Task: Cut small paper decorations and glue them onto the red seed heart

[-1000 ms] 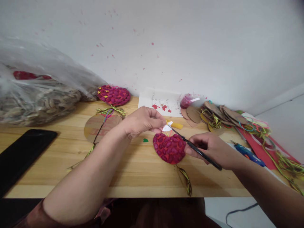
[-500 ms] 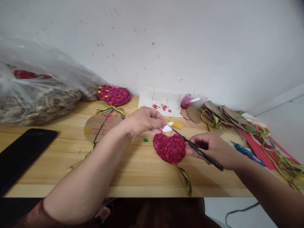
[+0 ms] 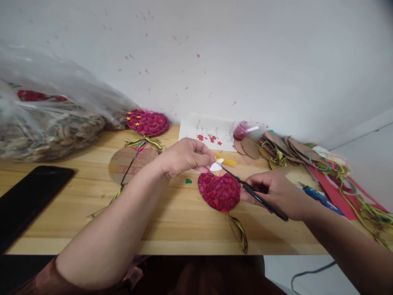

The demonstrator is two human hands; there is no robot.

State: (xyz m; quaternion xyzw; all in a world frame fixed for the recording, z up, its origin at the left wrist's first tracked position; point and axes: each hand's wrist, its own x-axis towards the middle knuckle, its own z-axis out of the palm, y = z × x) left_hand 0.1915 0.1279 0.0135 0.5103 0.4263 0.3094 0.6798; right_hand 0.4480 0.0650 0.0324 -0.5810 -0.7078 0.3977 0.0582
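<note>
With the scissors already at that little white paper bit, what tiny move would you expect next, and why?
Probably a small snip: the right hand holds the scissors with their tips at the white paper piece, which the left hand pinches just above the red seed-covered disc. I cannot tell whether the blades are open.

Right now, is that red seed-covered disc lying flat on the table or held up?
Lying flat. The red disc rests face up on the wooden table, its tassel trailing toward the edge.
</note>
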